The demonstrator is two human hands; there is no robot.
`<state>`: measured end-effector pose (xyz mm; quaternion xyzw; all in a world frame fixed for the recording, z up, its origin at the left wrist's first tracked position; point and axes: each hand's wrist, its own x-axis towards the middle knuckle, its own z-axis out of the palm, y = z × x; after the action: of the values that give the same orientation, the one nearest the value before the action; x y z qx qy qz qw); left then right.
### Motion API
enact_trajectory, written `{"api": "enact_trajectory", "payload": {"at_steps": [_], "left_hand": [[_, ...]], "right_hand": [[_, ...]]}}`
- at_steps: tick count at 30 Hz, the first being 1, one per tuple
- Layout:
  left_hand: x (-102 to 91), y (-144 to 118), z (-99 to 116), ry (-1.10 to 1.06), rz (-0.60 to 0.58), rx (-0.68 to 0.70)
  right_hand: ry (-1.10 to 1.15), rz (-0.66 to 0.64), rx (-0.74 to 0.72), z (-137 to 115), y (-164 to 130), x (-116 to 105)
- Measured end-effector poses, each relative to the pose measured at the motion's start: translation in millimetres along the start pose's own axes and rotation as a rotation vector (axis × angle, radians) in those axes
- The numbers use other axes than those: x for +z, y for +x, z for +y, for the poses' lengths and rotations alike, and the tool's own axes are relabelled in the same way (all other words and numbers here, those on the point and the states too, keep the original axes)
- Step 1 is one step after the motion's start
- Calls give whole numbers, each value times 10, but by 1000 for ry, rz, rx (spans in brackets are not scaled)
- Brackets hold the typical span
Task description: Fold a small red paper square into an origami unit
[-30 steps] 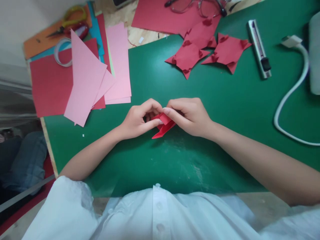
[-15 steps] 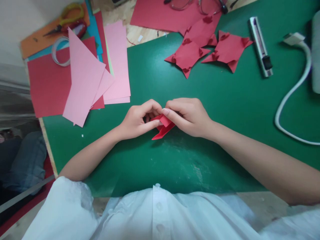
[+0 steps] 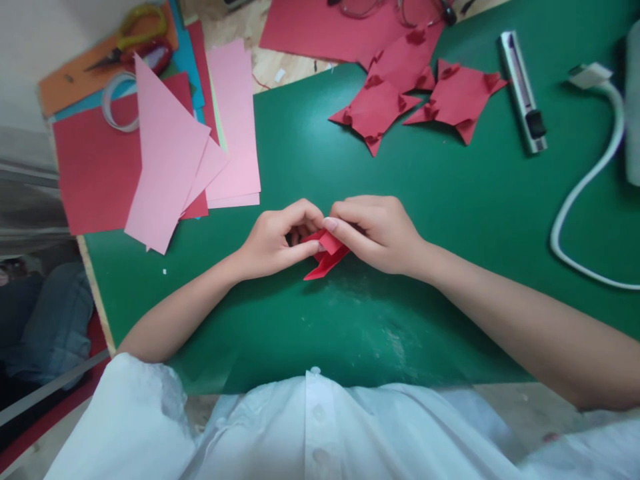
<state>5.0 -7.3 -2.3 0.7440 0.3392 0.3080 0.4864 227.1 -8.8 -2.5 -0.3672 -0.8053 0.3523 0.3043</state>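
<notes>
Between my two hands is a small piece of folded red paper, held just over the green mat. My left hand pinches its left side, with the thumb lying on the paper and the other fingers curled behind. On its upper right, my right hand grips it between thumb and bent forefinger. The two hands nearly touch at the fingertips, and they hide part of the folds. One pointed flap of the paper sticks out below toward me. Farther off lie red folded paper shapes with pointed corners and curled bits.
At the left are pink paper sheets, red paper, a tape roll and scissors. A box cutter and a white cable lie at the right. Eyeglasses rest at the back on red paper.
</notes>
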Motion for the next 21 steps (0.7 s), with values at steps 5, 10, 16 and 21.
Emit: {"api": "enact_trajectory", "payload": {"at_steps": [5, 10, 16, 21], "left_hand": [[-1, 1, -9, 12, -8, 3], [-5, 1, -8, 10, -10, 12], [-8, 0, -11, 34, -19, -15], [-4, 2, -12, 33, -15, 3]], "right_hand": [[-12, -16, 16, -7, 0, -1], [-14, 1, -2, -5, -3, 8], [-44, -14, -1, 5, -3, 11], [-53, -19, 0, 7, -8, 9]]}}
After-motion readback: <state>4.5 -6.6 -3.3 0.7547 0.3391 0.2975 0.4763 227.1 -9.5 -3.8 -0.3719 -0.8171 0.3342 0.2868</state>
